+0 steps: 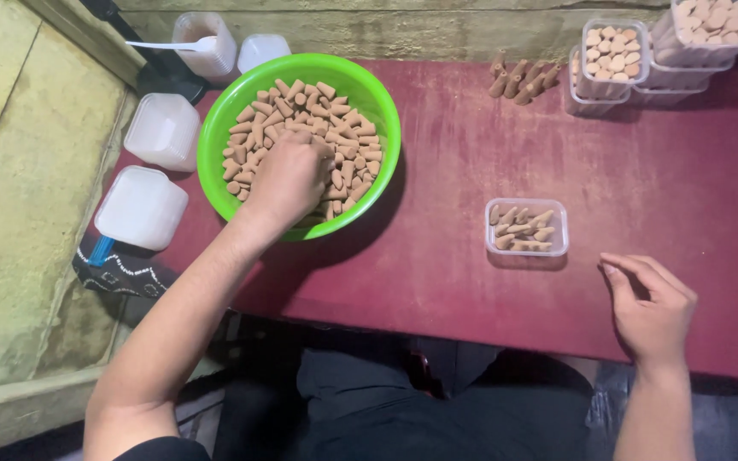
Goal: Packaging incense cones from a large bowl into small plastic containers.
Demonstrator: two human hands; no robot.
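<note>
Off the worktop's point(642, 171) left edge sit white plastic tubs point(142, 207), lids on, one further back holding a white spoon point(168, 44). Near the back-left corner stands the round green plastic bowl point(215, 141), heaped with small tan cones point(352, 145), matte and tapered. The left hand point(286, 181) is sunk into that heap knuckles up, fingers curled under; its grip looks closed on a few cones, though the palm hides them, so I cannot tell for sure. Toward the front edge, right of centre, a shallow clear tray point(562, 229) lies within easy reach, holding a loose layer of cones. The right hand point(653, 306) rests at the front edge just beside it, fingers loosely bent, holding nothing. At the back-right corner, filled clear trays point(612, 55) are stacked, cones packed upright.
</note>
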